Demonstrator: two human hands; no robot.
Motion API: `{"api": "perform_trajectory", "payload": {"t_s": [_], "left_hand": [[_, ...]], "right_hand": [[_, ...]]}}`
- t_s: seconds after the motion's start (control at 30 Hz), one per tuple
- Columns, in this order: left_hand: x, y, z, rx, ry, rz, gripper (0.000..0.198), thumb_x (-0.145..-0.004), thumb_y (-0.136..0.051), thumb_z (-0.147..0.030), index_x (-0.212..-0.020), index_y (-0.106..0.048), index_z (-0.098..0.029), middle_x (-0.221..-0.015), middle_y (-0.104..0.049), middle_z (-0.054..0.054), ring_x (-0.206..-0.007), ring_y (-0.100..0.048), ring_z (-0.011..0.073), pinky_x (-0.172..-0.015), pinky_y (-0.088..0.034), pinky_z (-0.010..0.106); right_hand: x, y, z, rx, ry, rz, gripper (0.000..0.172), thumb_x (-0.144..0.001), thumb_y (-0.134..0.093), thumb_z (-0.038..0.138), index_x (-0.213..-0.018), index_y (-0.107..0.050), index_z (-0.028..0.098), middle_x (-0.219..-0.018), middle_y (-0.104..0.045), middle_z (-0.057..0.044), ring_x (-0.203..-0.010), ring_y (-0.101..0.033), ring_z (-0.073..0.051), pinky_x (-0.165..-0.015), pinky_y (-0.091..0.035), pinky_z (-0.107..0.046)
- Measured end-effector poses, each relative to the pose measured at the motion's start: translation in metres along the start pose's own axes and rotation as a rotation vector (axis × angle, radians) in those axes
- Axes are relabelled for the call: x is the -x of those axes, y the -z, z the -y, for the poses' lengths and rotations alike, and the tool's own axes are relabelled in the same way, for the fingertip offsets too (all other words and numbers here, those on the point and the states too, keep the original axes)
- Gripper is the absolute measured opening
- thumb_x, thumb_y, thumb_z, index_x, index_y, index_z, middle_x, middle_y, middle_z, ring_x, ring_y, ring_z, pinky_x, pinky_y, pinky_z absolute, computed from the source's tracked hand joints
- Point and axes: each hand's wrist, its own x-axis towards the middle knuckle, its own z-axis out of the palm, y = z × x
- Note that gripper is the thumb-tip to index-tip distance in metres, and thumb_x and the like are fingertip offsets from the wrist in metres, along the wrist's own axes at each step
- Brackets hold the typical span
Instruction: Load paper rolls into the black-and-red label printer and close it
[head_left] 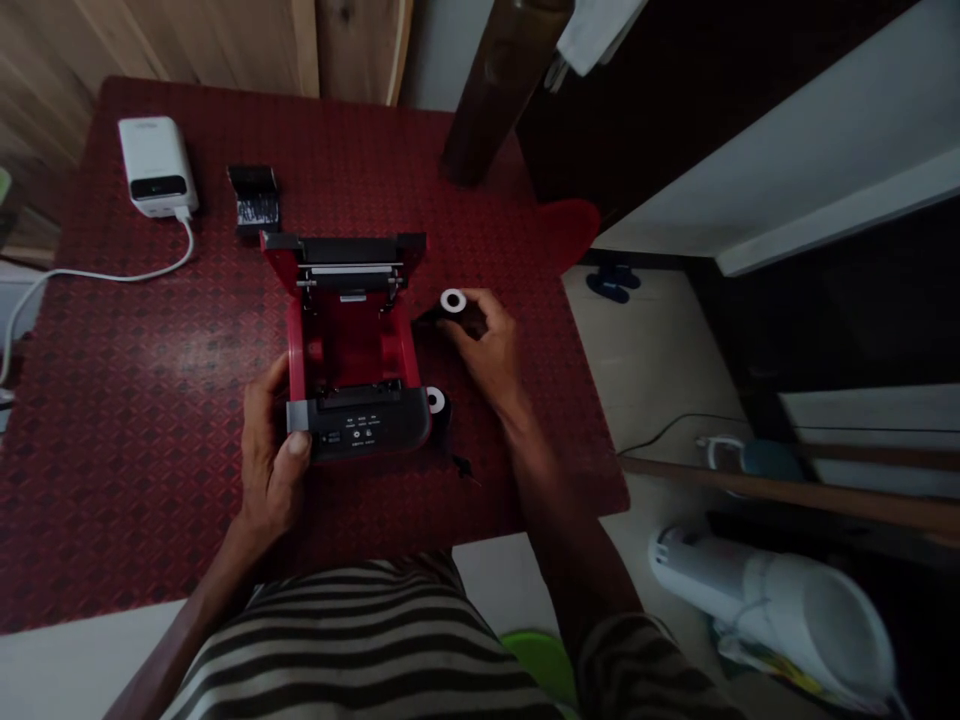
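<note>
right fingers [485,301] pinching roll [459,308], left fingers [298,447] gripping red printer [375,422], compartment [349,345] open

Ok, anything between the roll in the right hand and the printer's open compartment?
Just the right wall of the printer stands between the held roll and the compartment. The lid is raised at the back; the other roll sits by the front right corner, off that line.

- A striped shirt [360,650], pale bands alternating with dark, is worn by the person before me; its lines ripple across the cloth.
- The right sleeve [649,665], dim in the room's low light, shows similar striping and leaves the forearm [555,500] uncovered.
- Left hand [271,450] and right hand [491,350] are bare.
</note>
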Motion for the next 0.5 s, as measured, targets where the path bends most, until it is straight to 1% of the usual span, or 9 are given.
{"api": "perform_trajectory", "payload": {"t_s": [0.03,0.1,0.13,0.2,0.27,0.3,0.37,0.43,0.5], "left_hand": [[0.0,0.0,0.0,-0.002,-0.007,0.004,0.072,-0.121,-0.051,-0.07,-0.181,-0.057,-0.03,-0.163,-0.069,0.016,-0.141,-0.07,0.0386,-0.119,-0.061,0.057],[0.0,-0.001,0.001,-0.01,-0.019,0.004,0.071,-0.122,-0.05,-0.068,-0.182,-0.057,-0.03,-0.162,-0.069,0.016,-0.141,-0.07,0.038,-0.119,-0.06,0.056],[0.0,-0.001,0.002,-0.014,-0.021,-0.002,0.071,-0.122,-0.05,-0.068,-0.182,-0.056,-0.03,-0.162,-0.069,0.015,-0.141,-0.07,0.0376,-0.119,-0.06,0.056],[0.001,-0.002,0.003,-0.018,-0.014,-0.014,0.071,-0.122,-0.05,-0.069,-0.181,-0.056,-0.031,-0.16,-0.07,0.014,-0.139,-0.07,0.0371,-0.119,-0.06,0.056],[0.002,-0.003,0.003,-0.015,0.002,-0.012,0.071,-0.121,-0.05,-0.069,-0.181,-0.056,-0.031,-0.16,-0.069,0.015,-0.139,-0.07,0.0376,-0.12,-0.059,0.057],[0.002,-0.003,0.003,-0.01,0.008,-0.008,0.071,-0.121,-0.051,-0.069,-0.18,-0.056,-0.031,-0.161,-0.069,0.015,-0.14,-0.07,0.0382,-0.12,-0.059,0.058],[0.002,-0.002,0.001,0.003,0.006,-0.002,0.071,-0.121,-0.05,-0.069,-0.18,-0.057,-0.03,-0.163,-0.069,0.016,-0.143,-0.069,0.0394,-0.12,-0.058,0.059],[0.001,-0.002,0.0,0.014,0.002,0.008,0.071,-0.121,-0.05,-0.07,-0.179,-0.057,-0.029,-0.164,-0.068,0.017,-0.146,-0.068,0.0403,-0.121,-0.058,0.06],[0.0,-0.002,0.0,0.018,0.006,0.022,0.072,-0.121,-0.05,-0.07,-0.179,-0.056,-0.029,-0.166,-0.068,0.017,-0.148,-0.067,0.0403,-0.123,-0.057,0.061]], "right_hand": [[0.004,0.009,0.008,-0.028,0.001,-0.02,0.034,-0.091,-0.086,0.051,-0.116,-0.075,0.031,-0.118,-0.087,-0.004,-0.111,-0.08,-0.029,-0.105,-0.066,-0.051],[0.013,0.031,0.034,-0.114,0.017,-0.029,0.035,-0.091,-0.091,0.05,-0.117,-0.075,0.033,-0.116,-0.086,-0.001,-0.11,-0.08,-0.027,-0.103,-0.067,-0.047],[0.018,0.043,0.051,-0.155,0.043,0.007,0.035,-0.091,-0.094,0.047,-0.118,-0.076,0.034,-0.116,-0.086,0.001,-0.111,-0.081,-0.026,-0.101,-0.068,-0.045],[0.027,0.062,0.089,-0.192,0.136,0.15,0.034,-0.097,-0.094,0.044,-0.126,-0.08,0.034,-0.12,-0.086,0.001,-0.114,-0.082,-0.027,-0.103,-0.068,-0.044],[0.033,0.066,0.122,-0.092,0.245,0.327,0.033,-0.103,-0.09,0.036,-0.135,-0.081,0.035,-0.124,-0.086,0.0,-0.113,-0.082,-0.026,-0.102,-0.068,-0.044],[0.034,0.061,0.135,-0.001,0.303,0.402,0.033,-0.106,-0.086,0.03,-0.139,-0.081,0.033,-0.127,-0.086,-0.002,-0.115,-0.081,-0.027,-0.104,-0.069,-0.046],[0.035,0.041,0.15,0.215,0.431,0.507,0.032,-0.11,-0.079,0.019,-0.141,-0.08,0.028,-0.129,-0.086,-0.006,-0.118,-0.08,-0.029,-0.111,-0.068,-0.051],[0.035,0.013,0.155,0.428,0.526,0.55,0.031,-0.112,-0.07,0.007,-0.137,-0.081,0.023,-0.125,-0.086,-0.009,-0.121,-0.077,-0.031,-0.115,-0.066,-0.054],[0.034,-0.012,0.156,0.617,0.561,0.558,0.032,-0.112,-0.062,0.0,-0.129,-0.082,0.019,-0.121,-0.086,-0.013,-0.119,-0.075,-0.032,-0.111,-0.065,-0.051]]}}
